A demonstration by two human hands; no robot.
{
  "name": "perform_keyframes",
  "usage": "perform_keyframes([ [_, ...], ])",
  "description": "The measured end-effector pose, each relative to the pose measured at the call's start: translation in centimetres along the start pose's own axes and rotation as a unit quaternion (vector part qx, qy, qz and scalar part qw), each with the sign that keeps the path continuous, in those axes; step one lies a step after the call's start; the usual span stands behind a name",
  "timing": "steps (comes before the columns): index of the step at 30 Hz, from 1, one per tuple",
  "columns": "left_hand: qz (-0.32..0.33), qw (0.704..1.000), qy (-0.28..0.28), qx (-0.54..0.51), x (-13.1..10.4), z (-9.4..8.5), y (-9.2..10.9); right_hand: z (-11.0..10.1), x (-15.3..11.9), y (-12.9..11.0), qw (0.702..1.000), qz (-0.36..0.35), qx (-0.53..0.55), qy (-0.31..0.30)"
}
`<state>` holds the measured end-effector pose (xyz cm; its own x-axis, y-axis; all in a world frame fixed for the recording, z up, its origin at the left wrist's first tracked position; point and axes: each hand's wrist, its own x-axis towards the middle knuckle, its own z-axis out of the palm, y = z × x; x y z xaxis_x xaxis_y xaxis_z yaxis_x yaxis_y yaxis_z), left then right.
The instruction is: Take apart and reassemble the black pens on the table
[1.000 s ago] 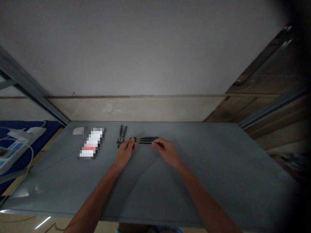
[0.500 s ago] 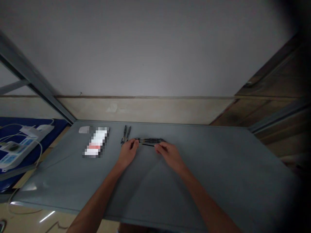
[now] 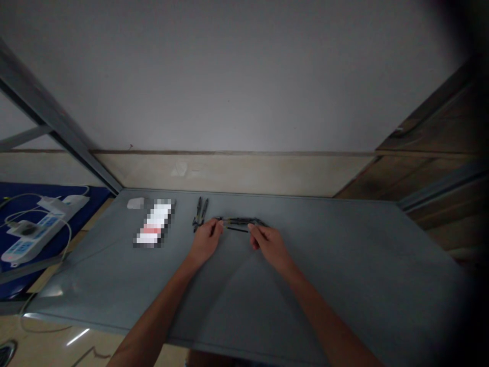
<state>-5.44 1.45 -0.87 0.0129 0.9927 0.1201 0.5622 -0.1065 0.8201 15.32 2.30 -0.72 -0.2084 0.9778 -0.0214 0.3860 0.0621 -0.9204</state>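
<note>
Pale floor (image 3: 46,339) shows below the front edge of the grey bench (image 3: 344,275), and two bare forearms reach in across that edge toward the bench's far half. A little left of the bench's middle, the right hand (image 3: 270,248) pinches one end of a thin black stick (image 3: 237,229) between thumb and forefinger. The left hand (image 3: 207,240) has its fingers drawn together by the stick's other end; whether it grips anything I cannot tell. Off the bench's left side, a white power strip (image 3: 46,229) with plugs and cables lies on a blue surface (image 3: 100,195). On the left part of the bench is a pixelated phone-like thing (image 3: 156,223). Just beyond the stick, in the bench's far half, a row of dark pen-like pieces (image 3: 240,221) lies roughly parallel to the back edge. Two more dark pieces (image 3: 199,206) lie left of them, pointing toward the bench's back edge. A small whitish object (image 3: 136,203) sits near the bench's far left corner. Behind the bench run a cream band (image 3: 244,171) and, above it, a grey wall (image 3: 229,76).
</note>
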Motion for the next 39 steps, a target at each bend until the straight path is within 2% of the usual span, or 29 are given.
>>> perform_keyframes([
  [6,-0.031,0.998,0.034,-0.034,0.0,-0.1,0.3,-0.3,0.2,-0.2,0.999,-0.031,0.011,-0.002],
  [10,-0.03,0.999,0.039,-0.015,0.0,0.0,0.0,-0.4,0.3,-0.2,0.999,-0.031,0.029,0.007],
  [18,-0.009,1.0,-0.002,0.003,-0.3,0.5,0.1,-0.8,0.0,-0.2,0.999,0.03,-0.01,0.017],
  [24,-0.027,0.999,0.007,-0.023,-0.3,0.4,0.3,-0.9,0.3,-0.1,0.999,-0.031,0.0,0.008],
  [27,-0.038,0.999,0.016,-0.029,-0.2,0.2,0.3,-0.7,0.4,0.0,0.999,-0.039,0.017,0.014],
  [39,-0.005,1.0,0.003,-0.011,-0.4,0.6,0.3,-1.2,0.1,-0.4,1.0,0.004,-0.005,0.018],
])
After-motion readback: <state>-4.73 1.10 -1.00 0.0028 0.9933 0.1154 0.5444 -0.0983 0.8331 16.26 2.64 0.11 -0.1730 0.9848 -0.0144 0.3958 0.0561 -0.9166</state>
